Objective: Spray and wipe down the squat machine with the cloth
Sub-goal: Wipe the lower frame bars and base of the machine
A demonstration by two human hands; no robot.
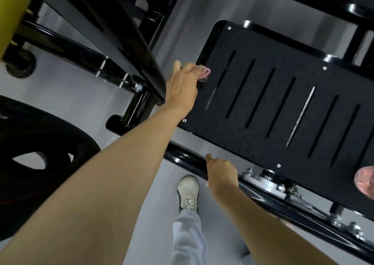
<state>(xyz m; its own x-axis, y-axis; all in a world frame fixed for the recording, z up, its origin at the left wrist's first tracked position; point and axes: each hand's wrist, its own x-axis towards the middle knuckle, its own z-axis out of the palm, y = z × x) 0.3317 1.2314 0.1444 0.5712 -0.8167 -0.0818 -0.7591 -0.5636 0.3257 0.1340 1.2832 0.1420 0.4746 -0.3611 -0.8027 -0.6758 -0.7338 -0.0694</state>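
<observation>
Nearest the camera, a pale shoe and a light grey trouser leg stand on the grey floor, between the two bare forearms.

The right hand rests on a glossy black tube of the squat machine's frame, just below the near edge of the footplate. Its fingers curl over the tube and out of sight, the thumb pointing up along the bar. It seems to grip the tube, though how tightly the fingers close cannot be told.

Farther out, the left hand reaches to the near left corner of the black footplate, a tread-patterned plate with long parallel slots. The fingers are bunched closed around a pink cloth, of which only a small crumpled end shows past the fingertips. The cloth sits at the plate's left edge, apparently against its surface. The thumb sticks up beside a slanting black frame beam.

To the left lies a black weight plate. At the plate's far right edge a pinkish rounded object is partly cut off; what it is cannot be told.
</observation>
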